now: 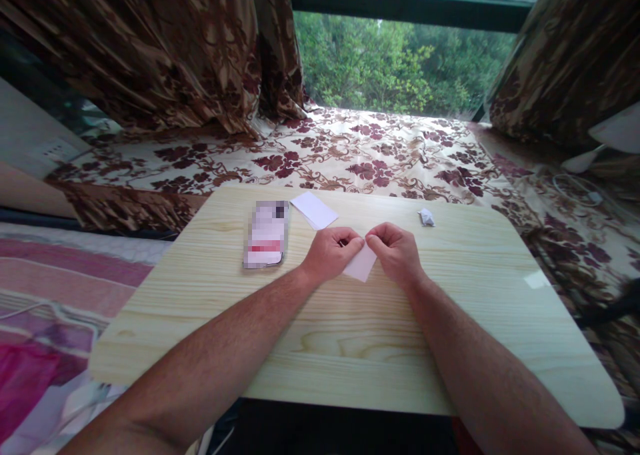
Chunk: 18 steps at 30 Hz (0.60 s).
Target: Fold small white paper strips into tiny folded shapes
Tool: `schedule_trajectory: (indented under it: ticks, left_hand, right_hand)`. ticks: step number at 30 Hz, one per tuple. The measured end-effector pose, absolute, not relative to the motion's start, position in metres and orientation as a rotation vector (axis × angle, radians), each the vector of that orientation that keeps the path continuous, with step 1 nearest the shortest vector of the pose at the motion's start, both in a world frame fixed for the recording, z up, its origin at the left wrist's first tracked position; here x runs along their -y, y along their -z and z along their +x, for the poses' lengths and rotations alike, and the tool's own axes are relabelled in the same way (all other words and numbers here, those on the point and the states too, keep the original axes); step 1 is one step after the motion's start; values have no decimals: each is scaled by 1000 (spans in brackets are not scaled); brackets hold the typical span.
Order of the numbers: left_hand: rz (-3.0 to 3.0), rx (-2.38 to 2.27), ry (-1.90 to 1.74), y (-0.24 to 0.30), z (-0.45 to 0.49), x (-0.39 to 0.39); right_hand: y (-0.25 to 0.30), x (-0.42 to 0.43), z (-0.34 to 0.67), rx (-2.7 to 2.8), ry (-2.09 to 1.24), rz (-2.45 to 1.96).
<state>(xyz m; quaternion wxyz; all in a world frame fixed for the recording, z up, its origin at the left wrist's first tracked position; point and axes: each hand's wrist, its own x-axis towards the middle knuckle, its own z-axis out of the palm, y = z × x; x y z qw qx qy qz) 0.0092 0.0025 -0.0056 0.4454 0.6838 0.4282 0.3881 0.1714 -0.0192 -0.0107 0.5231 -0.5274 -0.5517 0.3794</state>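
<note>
Both hands meet over the middle of the table, pinching one small white sheet of paper (361,265) between them. My left hand (332,249) is closed, its thumb and finger on the paper's upper left edge. Closed as well, my right hand (398,249) grips the upper right edge, thumb tip close to the other thumb. The lower part of the sheet hangs below the fingers; its top is hidden by them. Beyond my left hand lies a flat white stack of paper (314,210). A small folded paper piece (427,217) rests past my right hand.
A phone (267,235), partly pixelated, lies on the left of the pale wooden table (350,348). Behind the table is a ledge with floral cloth (370,158) under a window. A striped bed (75,275) is at the left, a white lamp (617,129) at the right.
</note>
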Motion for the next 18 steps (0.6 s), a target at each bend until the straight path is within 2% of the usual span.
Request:
schedule_trajectory:
  ticks: [18]
  left_hand:
    - [1884, -1057, -971, 7, 7, -4]
  right_hand:
    - [8, 22, 170, 1430, -884, -1286]
